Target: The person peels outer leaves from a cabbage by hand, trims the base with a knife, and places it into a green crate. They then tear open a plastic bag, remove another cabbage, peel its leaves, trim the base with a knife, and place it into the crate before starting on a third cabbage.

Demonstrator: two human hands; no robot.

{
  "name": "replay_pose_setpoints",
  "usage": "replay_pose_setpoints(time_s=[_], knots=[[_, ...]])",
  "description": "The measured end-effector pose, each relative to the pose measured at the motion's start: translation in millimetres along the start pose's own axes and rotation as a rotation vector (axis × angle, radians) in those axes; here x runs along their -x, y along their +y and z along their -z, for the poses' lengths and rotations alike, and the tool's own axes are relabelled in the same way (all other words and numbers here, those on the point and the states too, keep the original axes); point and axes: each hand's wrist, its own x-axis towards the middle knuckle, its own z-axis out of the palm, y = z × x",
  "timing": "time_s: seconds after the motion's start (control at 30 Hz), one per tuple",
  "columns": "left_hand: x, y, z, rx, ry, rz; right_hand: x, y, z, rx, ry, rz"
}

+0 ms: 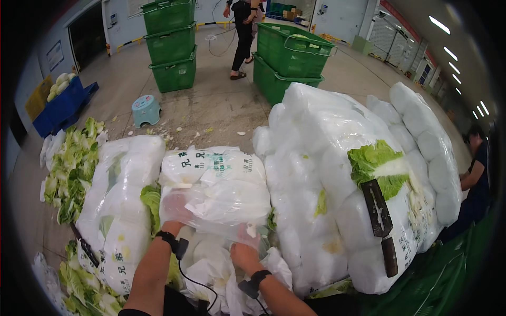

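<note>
In front of me lies a clear plastic bag, its mouth toward me, with white-wrapped bundles at its far end. My left hand reaches in at the left side of the mouth; the film blurs its fingers. At the right side, my right hand is closed on the bag's edge, its fingertips partly under the film. Crumpled white wrapping lies between my forearms. Right of me, a cleaver with a dark handle rests on a filled bag beside a cabbage leaf.
Filled white bags stand at my left and right. Loose cabbage leaves and another knife are at far left. Ahead are a blue stool, green crates and a standing person. Another person is at far right.
</note>
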Motion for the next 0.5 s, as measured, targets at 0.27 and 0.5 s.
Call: replay_pose_setpoints(time_s=[0.27,0.5], knots=[[-77,-28,-12,-0.283,-0.432,-0.215,29,33,-73,-0.880,-0.352,-0.104],[-108,4,25,-0.260,-0.500,-0.346,13,33,-62,-1.635,-0.681,-0.394]])
